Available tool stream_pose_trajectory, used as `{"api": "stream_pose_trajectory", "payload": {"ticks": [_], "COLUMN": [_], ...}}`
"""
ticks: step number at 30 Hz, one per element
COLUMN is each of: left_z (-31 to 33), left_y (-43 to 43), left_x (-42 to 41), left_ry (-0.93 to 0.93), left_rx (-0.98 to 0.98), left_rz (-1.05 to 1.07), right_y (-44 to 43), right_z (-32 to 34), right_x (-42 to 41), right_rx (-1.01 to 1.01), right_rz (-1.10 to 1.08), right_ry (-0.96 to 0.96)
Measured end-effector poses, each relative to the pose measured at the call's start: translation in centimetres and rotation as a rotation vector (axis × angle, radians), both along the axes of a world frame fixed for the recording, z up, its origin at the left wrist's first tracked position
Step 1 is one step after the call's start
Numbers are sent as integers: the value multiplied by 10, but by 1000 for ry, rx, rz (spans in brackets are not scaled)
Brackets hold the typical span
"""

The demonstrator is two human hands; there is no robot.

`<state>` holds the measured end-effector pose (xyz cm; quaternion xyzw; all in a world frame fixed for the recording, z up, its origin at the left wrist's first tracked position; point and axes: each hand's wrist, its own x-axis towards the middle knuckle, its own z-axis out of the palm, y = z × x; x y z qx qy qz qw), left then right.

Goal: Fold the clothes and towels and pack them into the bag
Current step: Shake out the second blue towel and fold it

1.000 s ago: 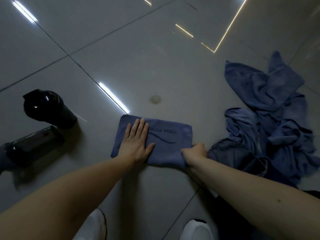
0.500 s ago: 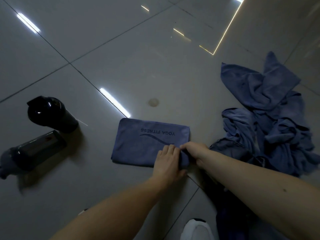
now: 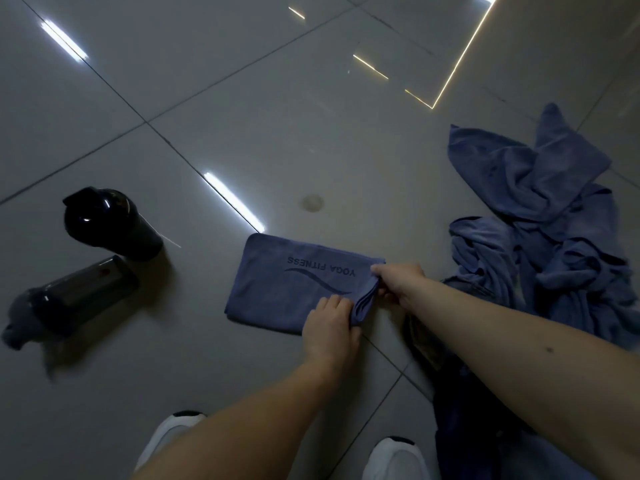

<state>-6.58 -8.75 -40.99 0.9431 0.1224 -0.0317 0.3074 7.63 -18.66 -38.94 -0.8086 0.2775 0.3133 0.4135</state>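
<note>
On a glossy grey tiled floor (image 3: 311, 133), viewed from above. At the right, a large crumpled heap of blue-grey cloths (image 3: 554, 237), unfolded. In the middle, near that heap but apart from it, a folded blue-grey rectangular towel (image 3: 284, 292) printed "YOGA FITNESS", flat on the tiles except for its right edge, bunched and lifted. Lower right, under the right forearm, a dark blue fabric shape (image 3: 467, 427), too dim to identify. Well to the left, a black lidded shaker bottle (image 3: 110, 223) standing upright; just beside it, a second dark translucent bottle (image 3: 79, 296) lying on its side; contents of both too dark to tell. Both bare arms reaching forward from the bottom edge. Left hand (image 3: 330, 327) knuckles up, fingers curled, pinching the towel's near right corner. Right hand (image 3: 398, 284) closed around the far right corner, gripping the gathered layers. At the bottom, two white shoes (image 3: 394, 459).
</note>
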Motion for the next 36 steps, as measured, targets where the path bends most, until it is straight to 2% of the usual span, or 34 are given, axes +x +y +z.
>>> {"api": "stream_pose_trajectory", "payload": {"ticks": [4,9,11,14,21,28,36], "left_z": [10,36,42,46,33,8,-6], "left_y": [3,22,36,59,104,122,132], "left_x": [-11,-23,-29,-36,-47,-54,-58], "left_ry": [-124,-127,-150,-207,-139,-75,-49], "left_rx": [-106,-513,-629,-678,-659,-266,-289], "left_rz": [175,586,684,762,905,863,891], "right_y": [14,56,79,115,181,207,208], "right_z": [16,46,54,59,47,29,24], "right_x": [8,7,4,-1,-11,-20,-32], "right_rx": [7,112,142,157,80,74,207], "right_rz": [43,134,172,240,378,333,392], "right_ry": [-29,-46,-50,-57,-53,-20,-56]}}
